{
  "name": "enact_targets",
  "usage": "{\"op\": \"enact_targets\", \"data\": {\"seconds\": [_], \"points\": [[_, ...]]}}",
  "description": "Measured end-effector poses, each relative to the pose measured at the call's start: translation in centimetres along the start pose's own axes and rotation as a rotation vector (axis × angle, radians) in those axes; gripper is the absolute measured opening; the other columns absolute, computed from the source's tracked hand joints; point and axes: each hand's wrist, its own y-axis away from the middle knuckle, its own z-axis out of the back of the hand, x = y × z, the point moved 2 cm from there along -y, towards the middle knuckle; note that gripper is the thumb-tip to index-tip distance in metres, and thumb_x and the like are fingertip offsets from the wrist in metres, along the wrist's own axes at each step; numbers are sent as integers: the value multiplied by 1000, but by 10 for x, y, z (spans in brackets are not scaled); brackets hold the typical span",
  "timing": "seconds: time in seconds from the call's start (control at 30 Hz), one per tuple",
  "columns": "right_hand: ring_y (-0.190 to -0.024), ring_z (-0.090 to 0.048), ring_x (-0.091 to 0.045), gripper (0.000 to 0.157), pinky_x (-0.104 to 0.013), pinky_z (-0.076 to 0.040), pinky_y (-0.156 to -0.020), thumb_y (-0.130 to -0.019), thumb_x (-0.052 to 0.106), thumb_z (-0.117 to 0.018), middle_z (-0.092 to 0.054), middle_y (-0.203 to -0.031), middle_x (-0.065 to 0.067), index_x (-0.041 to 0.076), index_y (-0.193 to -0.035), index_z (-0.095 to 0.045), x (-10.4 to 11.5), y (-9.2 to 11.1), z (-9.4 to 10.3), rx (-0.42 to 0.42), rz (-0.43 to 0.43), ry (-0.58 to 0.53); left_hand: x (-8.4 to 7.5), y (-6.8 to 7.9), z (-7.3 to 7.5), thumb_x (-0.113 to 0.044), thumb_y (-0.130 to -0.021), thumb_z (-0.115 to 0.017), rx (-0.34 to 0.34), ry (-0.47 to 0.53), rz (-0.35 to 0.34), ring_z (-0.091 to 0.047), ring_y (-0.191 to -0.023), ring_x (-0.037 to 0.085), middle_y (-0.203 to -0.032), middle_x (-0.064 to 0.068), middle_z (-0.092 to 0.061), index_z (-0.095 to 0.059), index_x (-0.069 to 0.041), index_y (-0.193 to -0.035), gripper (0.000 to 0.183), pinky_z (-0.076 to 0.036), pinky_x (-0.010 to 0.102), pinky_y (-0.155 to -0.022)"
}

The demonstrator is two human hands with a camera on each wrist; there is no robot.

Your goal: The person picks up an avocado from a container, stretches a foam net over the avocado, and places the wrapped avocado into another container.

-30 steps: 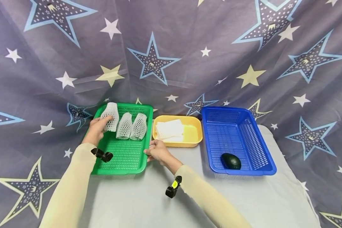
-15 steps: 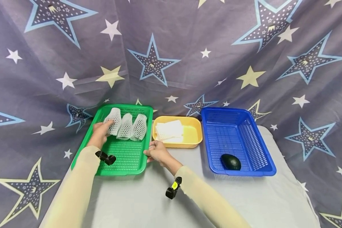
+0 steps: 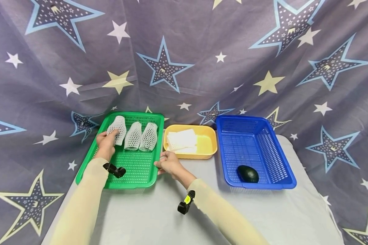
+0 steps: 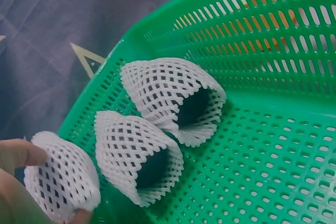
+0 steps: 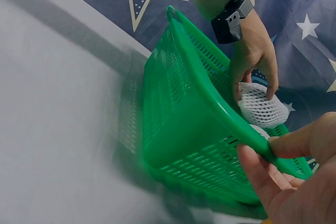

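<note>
My left hand (image 3: 106,141) grips a white foam-netted avocado (image 3: 118,130) at the back left of the green basket (image 3: 130,185). In the left wrist view my thumb and fingers lie on either side of its net (image 4: 65,177). Beside it two more foam-netted avocados (image 3: 133,136) (image 3: 148,136) lie in the basket, dark skin showing at their open ends. My right hand (image 3: 170,163) pinches the basket's right rim, thumb on top and fingers underneath, as the right wrist view shows the green rim (image 5: 210,95) between them.
A yellow tray (image 3: 207,141) with a stack of white foam nets (image 3: 182,140) stands right of the green basket. Further right, a blue basket (image 3: 239,146) holds a bare dark green avocado (image 3: 247,174). A star-patterned cloth (image 3: 184,58) hangs behind the table (image 3: 159,217).
My left hand has lowered the netted avocado into the green basket, moving it right and then slightly back left. My right hand has stayed on the rim.
</note>
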Motion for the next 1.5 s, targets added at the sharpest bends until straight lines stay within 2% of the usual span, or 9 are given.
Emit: {"op": "enact_targets", "data": {"seconds": [0.17,0.47,0.63,0.77,0.83,1.1,1.33,1.43,1.5], "points": [[-58,-60,-12,35,-39,-64,-69,-93,-1,-70,-61,-83,-4,-4,-125,-55,0,1,-1,-1,-4,4,5,0,0,-17,-92,-71,-11,-18,6,-41,-80,9,-103,-4,-37,-45,-16,-101,27,-43,26,-77],[-58,-61,-11,36,-39,-64,-68,-93,-1,-69,-61,-83,-4,-5,-126,-55,-1,0,0,5,8,2,8,5,-6,-15,-92,-71,-1,77,27,-50,-71,8,-92,-6,-48,-53,-11,-92,18,-47,20,-63],[-59,-61,-11,35,-39,-64,-69,-93,-2,-70,-61,-82,-4,-4,-125,-55,-1,-2,0,7,5,-1,8,0,-8,-20,-94,-69,-18,61,71,-50,-88,8,-104,-5,-44,-52,-10,-112,27,-51,23,-80],[-58,-61,-11,34,-42,-64,-72,-93,-1,-70,-61,-82,-4,-4,-124,-55,-1,-1,0,4,4,0,8,-4,-7,-22,-96,-67,11,77,134,-50,-100,7,-110,-6,-41,-34,-9,-148,63,-50,26,-97],[-59,-61,-11,34,-43,-64,-74,-93,-1,-69,-61,-82,-4,-4,-124,-55,-1,-1,0,4,4,-1,8,-6,-6,-22,-96,-66,36,95,162,-51,-104,7,-111,-7,-41,-24,-10,-156,74,-49,27,-102],[-58,-61,-12,35,-40,-64,-69,-94,-1,-69,-61,-82,-5,-5,-125,-55,-1,-1,0,7,4,-3,12,-11,2,-26,-99,-61,88,110,245,-52,-106,6,-124,-6,-44,-11,-16,-159,78,-52,23,-97],[-58,-62,-12,36,-41,-64,-70,-94,-2,-69,-61,-84,-5,-5,-126,-55,-1,0,0,4,11,-8,12,-14,5,-24,-103,-55,147,123,256,-38,-146,13,-167,4,-22,-3,-15,-163,81,-40,32,-118],[-58,-62,-12,36,-42,-64,-73,-94,-1,-69,-61,-83,-5,-5,-126,-55,-1,1,0,8,9,-8,12,-14,6,-23,-103,-55,160,127,254,-36,-148,13,-168,3,-21,-3,-14,-163,80,-40,32,-118],[-58,-62,-12,36,-41,-64,-71,-94,-1,-69,-61,-83,-5,-5,-126,-55,-1,1,0,10,10,-9,13,-14,7,-25,-102,-57,147,100,252,-46,-138,12,-159,4,-34,-7,-14,-163,79,-45,29,-113]]}}
